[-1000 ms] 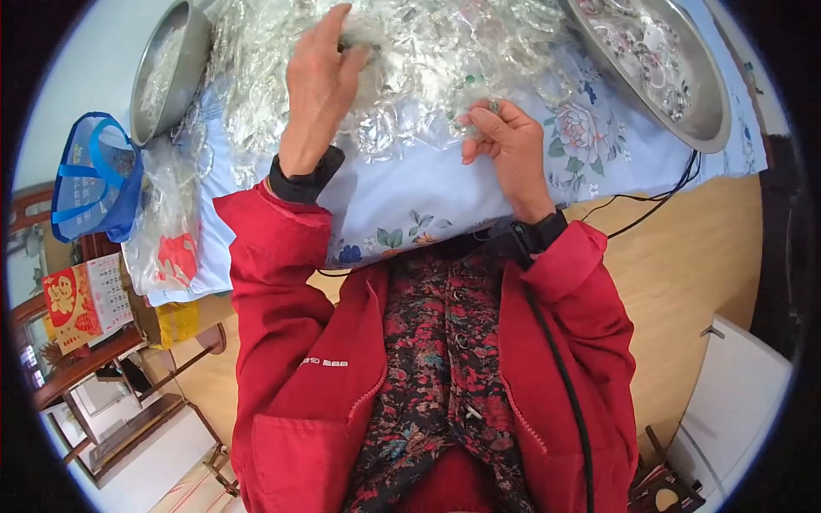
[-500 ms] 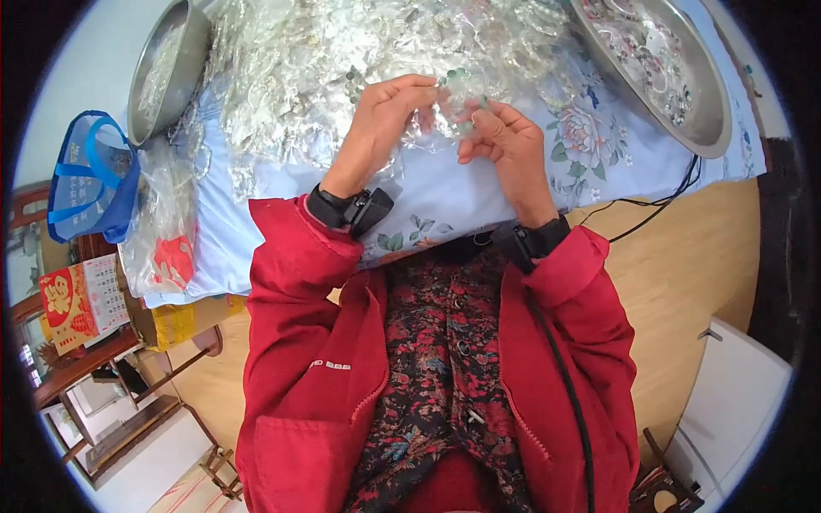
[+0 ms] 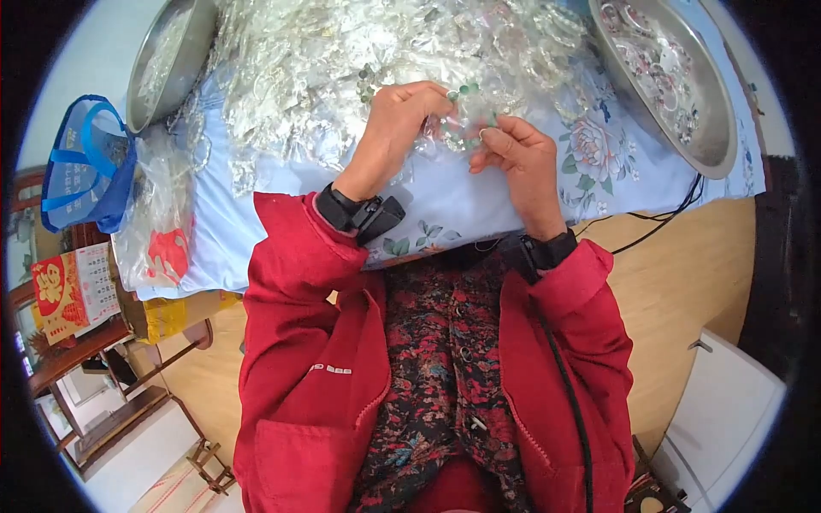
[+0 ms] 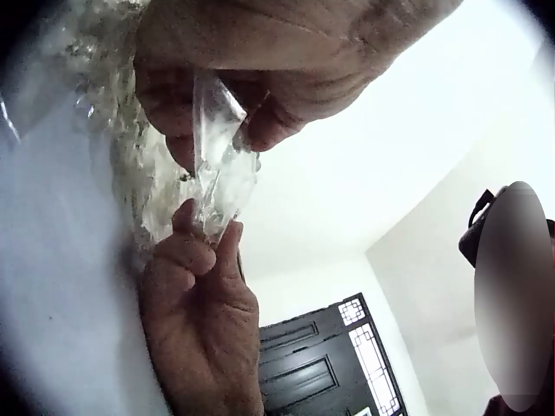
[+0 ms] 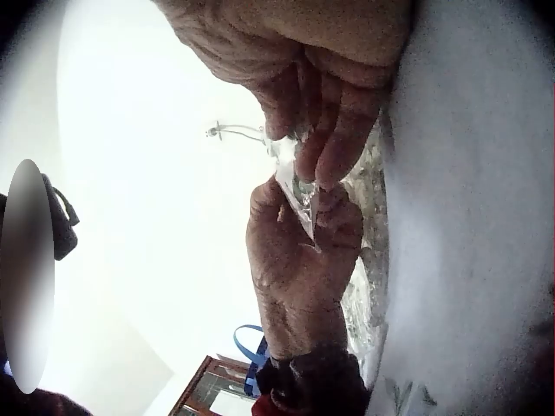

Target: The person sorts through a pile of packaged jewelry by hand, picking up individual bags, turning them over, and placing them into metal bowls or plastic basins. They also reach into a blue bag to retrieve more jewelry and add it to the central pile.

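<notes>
Both hands meet over the front of a heap of clear plastic packets (image 3: pixel 316 77). My left hand (image 3: pixel 392 128) pinches a small clear bag (image 4: pixel 227 178) between thumb and fingers. From the other side my right hand (image 3: pixel 523 167) pinches a strand with green beads (image 3: pixel 469 89), its thumb and index finger close together. In the right wrist view the bag hangs between the two hands, and a thin strand end (image 5: pixel 234 130) sticks out by the right fingertips. How far the strand lies inside the bag is hidden.
Metal bowls stand at the back left (image 3: pixel 175 73) and back right (image 3: pixel 723 128), both holding packets or beaded strands. A blue bag (image 3: pixel 90 167) and a plastic bag (image 3: pixel 158 205) are at the left table edge. Black cables (image 3: pixel 658 221) hang at the right.
The left hand came from the heap at the left to meet the right hand, and now grips the bag. The right hand stayed nearly in place.
</notes>
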